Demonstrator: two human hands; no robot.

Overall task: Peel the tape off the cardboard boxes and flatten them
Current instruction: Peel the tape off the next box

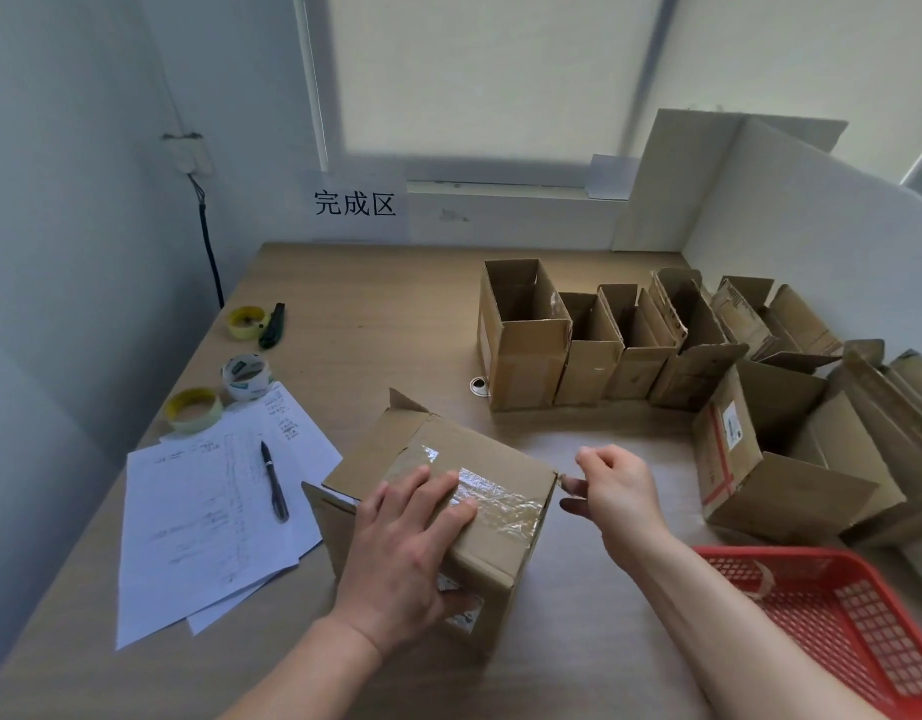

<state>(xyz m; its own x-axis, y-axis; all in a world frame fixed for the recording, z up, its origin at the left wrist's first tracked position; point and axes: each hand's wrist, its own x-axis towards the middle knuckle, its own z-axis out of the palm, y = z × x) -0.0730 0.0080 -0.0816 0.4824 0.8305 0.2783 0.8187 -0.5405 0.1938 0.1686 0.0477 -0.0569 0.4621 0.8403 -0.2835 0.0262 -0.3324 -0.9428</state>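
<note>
Left hand (406,543) presses box (464,511); right hand (617,485) seemingly pinches tape (570,483).

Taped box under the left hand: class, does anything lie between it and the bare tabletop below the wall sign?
Nothing visible does. From the taped box to the sign the table is bare; tape rolls lie left, open boxes right.

The writing on the papers (209,517) near the surface's left edge is too small to read. The red basket (833,621) is cut off at the right corner. The left hand (401,558) hides part of the tape (492,493).
</note>
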